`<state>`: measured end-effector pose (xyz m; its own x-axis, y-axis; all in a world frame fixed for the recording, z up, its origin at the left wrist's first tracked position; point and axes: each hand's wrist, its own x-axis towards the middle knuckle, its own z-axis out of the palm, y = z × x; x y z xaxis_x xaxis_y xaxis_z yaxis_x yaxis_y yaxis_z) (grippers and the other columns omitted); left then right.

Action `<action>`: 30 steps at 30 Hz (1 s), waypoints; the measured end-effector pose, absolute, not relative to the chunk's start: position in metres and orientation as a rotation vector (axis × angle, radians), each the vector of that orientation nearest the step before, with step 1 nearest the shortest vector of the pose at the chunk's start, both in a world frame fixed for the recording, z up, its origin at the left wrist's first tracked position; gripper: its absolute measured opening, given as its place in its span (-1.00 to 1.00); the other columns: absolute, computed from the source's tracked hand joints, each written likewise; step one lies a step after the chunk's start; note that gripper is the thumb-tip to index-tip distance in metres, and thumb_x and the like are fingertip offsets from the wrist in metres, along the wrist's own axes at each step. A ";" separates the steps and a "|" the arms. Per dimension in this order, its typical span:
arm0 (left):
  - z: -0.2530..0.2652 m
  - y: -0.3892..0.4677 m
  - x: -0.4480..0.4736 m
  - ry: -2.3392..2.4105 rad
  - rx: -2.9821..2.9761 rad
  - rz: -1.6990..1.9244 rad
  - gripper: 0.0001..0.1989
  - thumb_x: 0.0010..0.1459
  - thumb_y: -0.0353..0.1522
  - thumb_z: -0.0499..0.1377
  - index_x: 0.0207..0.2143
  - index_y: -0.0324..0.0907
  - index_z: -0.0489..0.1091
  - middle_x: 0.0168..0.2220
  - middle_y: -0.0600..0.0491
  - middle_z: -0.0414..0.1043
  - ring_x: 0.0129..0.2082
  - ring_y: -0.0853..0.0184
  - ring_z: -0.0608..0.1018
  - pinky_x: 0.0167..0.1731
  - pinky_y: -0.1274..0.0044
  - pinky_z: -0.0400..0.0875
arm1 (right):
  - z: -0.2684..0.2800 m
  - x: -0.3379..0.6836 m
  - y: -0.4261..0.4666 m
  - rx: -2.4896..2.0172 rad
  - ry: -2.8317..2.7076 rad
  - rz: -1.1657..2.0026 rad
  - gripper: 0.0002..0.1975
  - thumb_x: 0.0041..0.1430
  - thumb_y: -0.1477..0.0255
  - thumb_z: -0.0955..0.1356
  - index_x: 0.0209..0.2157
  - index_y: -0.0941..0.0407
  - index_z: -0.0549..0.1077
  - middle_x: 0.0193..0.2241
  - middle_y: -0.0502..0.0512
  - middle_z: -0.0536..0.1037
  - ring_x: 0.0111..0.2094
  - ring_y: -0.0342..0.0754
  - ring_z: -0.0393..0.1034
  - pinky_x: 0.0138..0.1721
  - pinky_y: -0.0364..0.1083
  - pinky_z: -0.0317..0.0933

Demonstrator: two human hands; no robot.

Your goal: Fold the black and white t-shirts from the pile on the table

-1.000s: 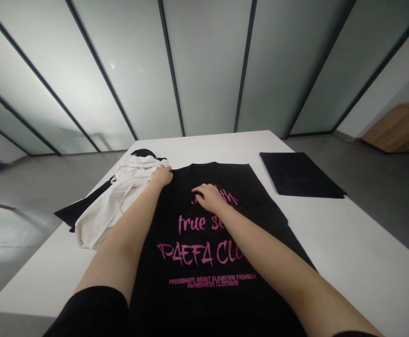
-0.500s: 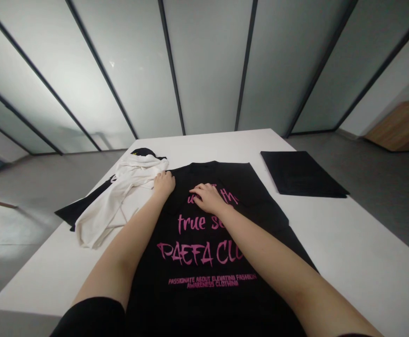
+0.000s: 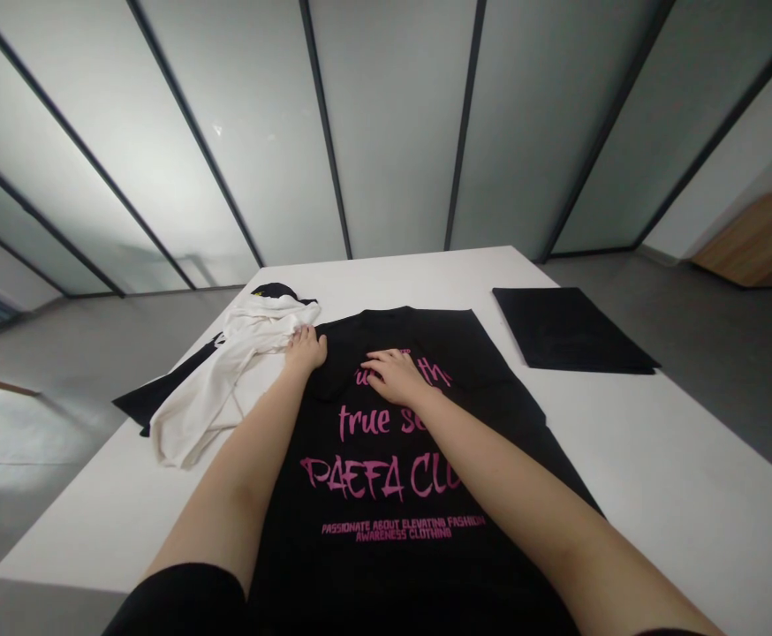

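A black T-shirt (image 3: 386, 574) with pink lettering is spread over the table, its neckline at the far end. My left hand (image 3: 306, 348) lies at the shirt's far left edge, fingers stretched out and reaching the white garment beside it. On the print near the shirt's upper middle rests my right hand (image 3: 396, 375), its fingers spread and holding nothing. It covers part of the lettering. To the left, the white garment (image 3: 240, 353) is heaped loosely over other black cloth (image 3: 161, 384).
The white table (image 3: 684, 477) carries a flat folded black garment (image 3: 568, 327) at its right. A dark cap-like item (image 3: 273, 290) pokes out behind the white garment. Frosted glass panels (image 3: 396, 132) stand beyond the far edge, and a wooden piece (image 3: 757, 238) sits far right.
My left hand has shifted slightly left, off the shirt's edge toward the white garment, and its fingers are more spread. My right hand stays nearly in place.
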<state>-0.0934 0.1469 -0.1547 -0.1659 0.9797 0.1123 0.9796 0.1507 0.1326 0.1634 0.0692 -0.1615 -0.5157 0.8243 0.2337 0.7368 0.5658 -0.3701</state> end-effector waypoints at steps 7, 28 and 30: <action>-0.135 0.167 -0.099 2.524 1.764 0.317 -0.48 0.46 -0.21 -0.01 0.19 -0.47 0.41 0.15 -0.51 0.52 0.19 -0.16 0.58 0.14 0.20 0.44 | -0.159 0.164 0.070 -1.287 -2.410 0.350 -0.62 0.45 0.34 0.34 0.20 -0.03 0.61 0.33 0.11 0.49 0.28 0.21 0.27 0.28 0.21 0.12; -0.134 0.147 -0.071 2.596 2.033 0.468 -0.46 0.45 -0.13 0.00 0.19 -0.39 0.41 0.25 -0.50 0.42 0.29 -0.24 0.45 0.22 0.09 0.34 | -0.158 0.169 0.074 -1.275 -2.342 0.436 -0.69 0.43 0.38 0.36 0.10 -0.04 0.65 0.26 0.10 0.56 0.23 0.18 0.32 0.23 0.19 0.15; -0.142 0.140 -0.062 2.488 2.031 0.341 -0.36 0.46 -0.06 -0.02 0.24 -0.41 0.42 0.31 -0.50 0.38 0.36 -0.27 0.38 0.30 0.04 0.26 | -0.158 0.168 0.073 -1.269 -2.346 0.417 -0.69 0.43 0.38 0.36 0.10 -0.03 0.65 0.25 0.11 0.56 0.22 0.17 0.33 0.23 0.18 0.16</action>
